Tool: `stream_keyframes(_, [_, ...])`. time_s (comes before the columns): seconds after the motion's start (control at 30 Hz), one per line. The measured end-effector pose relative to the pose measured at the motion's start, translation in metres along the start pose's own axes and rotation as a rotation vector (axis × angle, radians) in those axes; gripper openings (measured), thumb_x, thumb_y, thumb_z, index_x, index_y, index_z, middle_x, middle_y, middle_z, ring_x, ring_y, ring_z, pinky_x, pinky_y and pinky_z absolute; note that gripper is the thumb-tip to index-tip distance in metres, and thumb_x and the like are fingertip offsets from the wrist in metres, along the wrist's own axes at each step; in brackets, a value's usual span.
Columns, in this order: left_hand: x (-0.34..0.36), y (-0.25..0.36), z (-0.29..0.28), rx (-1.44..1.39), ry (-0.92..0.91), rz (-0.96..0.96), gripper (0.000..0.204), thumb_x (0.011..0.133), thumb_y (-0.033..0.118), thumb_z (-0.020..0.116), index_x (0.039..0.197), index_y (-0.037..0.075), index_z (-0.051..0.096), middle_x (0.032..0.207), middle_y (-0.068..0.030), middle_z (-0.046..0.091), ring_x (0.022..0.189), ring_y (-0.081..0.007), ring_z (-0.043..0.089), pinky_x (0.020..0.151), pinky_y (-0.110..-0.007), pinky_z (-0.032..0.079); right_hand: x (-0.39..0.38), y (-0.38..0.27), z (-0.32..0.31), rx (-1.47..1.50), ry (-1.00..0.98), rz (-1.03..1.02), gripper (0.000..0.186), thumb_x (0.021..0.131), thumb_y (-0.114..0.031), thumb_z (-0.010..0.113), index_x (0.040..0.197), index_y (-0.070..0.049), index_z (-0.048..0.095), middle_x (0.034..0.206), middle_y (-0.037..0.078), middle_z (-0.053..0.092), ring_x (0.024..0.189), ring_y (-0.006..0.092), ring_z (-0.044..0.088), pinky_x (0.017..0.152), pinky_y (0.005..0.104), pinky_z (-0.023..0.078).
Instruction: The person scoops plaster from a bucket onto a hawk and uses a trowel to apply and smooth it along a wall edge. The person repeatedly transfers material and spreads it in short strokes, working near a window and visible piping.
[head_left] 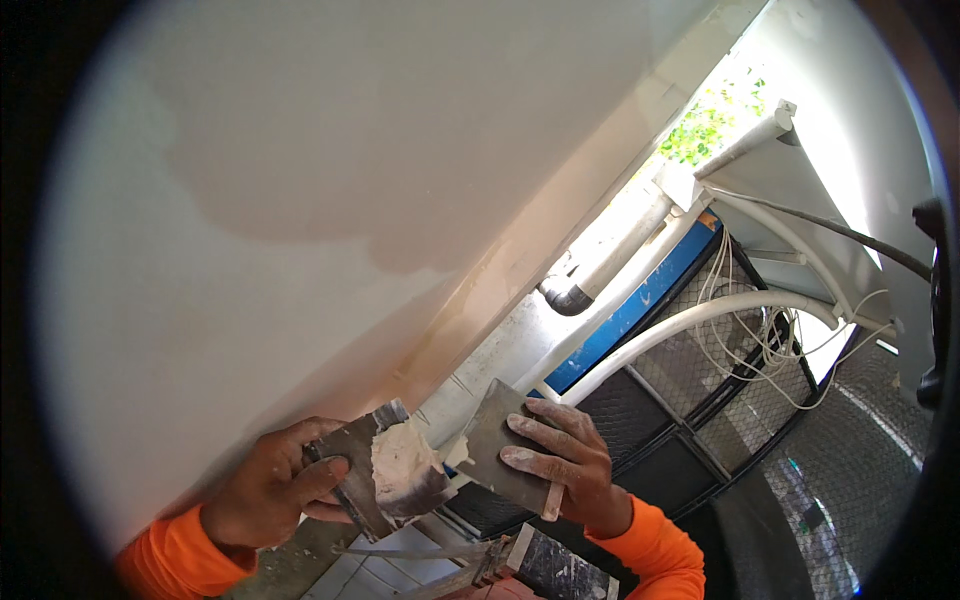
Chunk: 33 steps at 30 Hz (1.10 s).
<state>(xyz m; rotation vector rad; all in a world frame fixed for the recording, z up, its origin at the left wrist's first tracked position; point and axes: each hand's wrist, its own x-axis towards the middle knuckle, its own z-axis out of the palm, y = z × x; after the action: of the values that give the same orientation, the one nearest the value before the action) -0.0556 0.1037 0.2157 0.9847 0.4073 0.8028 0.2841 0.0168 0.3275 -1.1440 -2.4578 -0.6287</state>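
Observation:
My left hand (265,485) grips a wide metal filling blade (360,500), thumb on top, with a lump of pale putty (405,450) on it. My right hand (570,455) holds a second flat metal blade (490,420), its whitened fingers spread over the steel and a thin handle showing below them. The two blades are close together, with a little putty at the near edge of the right one. Beyond them rises a pale wall (300,140) with damp-looking darker patches and a straight edge running to the upper right.
Along the wall's edge run a grey pipe (615,250) and a blue board (625,305). Curved white pipes (690,310), loose cables (760,365) and dark mesh panels (700,420) lie to the right. A dark, worn object (560,560) sits below my hands. Green leaves show through the upper-right opening.

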Motion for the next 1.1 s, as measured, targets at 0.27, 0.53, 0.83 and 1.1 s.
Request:
stream_keyframes(0.27, [0.0, -0.005, -0.007, 0.036, -0.035, -0.016, 0.05, 0.11, 0.013, 0.06, 0.152, -0.006, 0.042, 0.12, -0.0152, 0.07, 0.107, -0.0238, 0.075, 0.091, -0.042, 0.069, 0.037, -0.007, -0.029, -0.173, -0.432, -0.168, 0.058, 0.082, -0.039, 0.08, 0.138, -0.036, 0.072, 0.151, 0.0, 0.065, 0.138, 0.033, 0.061, 0.113, 0.0521, 0.052])
stream_keyframes(0.53, [0.011, -0.012, -0.007, 0.1, 0.016, 0.056, 0.048, 0.104, 0.021, 0.068, 0.141, -0.005, 0.052, 0.114, -0.0148, 0.073, 0.099, -0.0259, 0.077, 0.09, -0.044, 0.069, 0.051, 0.085, -0.075, 0.635, -0.033, 0.764, 0.04, 0.101, -0.036, 0.077, 0.12, -0.001, 0.075, 0.108, 0.011, 0.071, 0.092, 0.0202, 0.071, 0.086, 0.0378, 0.058])
stream_keyframes(0.83, [0.013, -0.02, -0.016, 0.135, -0.11, 0.146, 0.037, 0.112, 0.023, 0.06, 0.143, 0.003, 0.054, 0.113, -0.0048, 0.072, 0.095, -0.0151, 0.075, 0.086, -0.034, 0.066, 0.224, 0.167, -0.213, -0.759, 0.787, 0.005, 0.041, 0.109, -0.015, 0.06, 0.149, -0.011, 0.063, 0.13, 0.018, 0.072, 0.107, 0.034, 0.066, 0.092, 0.0466, 0.054])
stream_keyframes(1.1, [0.015, -0.021, -0.018, 0.101, -0.155, 0.156, 0.041, 0.112, 0.02, 0.061, 0.148, 0.002, 0.053, 0.117, -0.0063, 0.072, 0.098, -0.017, 0.076, 0.09, -0.038, 0.066, 0.274, 0.159, -0.224, -1.489, 0.569, 0.042, 0.053, 0.099, -0.008, 0.066, 0.149, -0.026, 0.065, 0.143, 0.008, 0.066, 0.12, 0.033, 0.059, 0.094, 0.0516, 0.052])
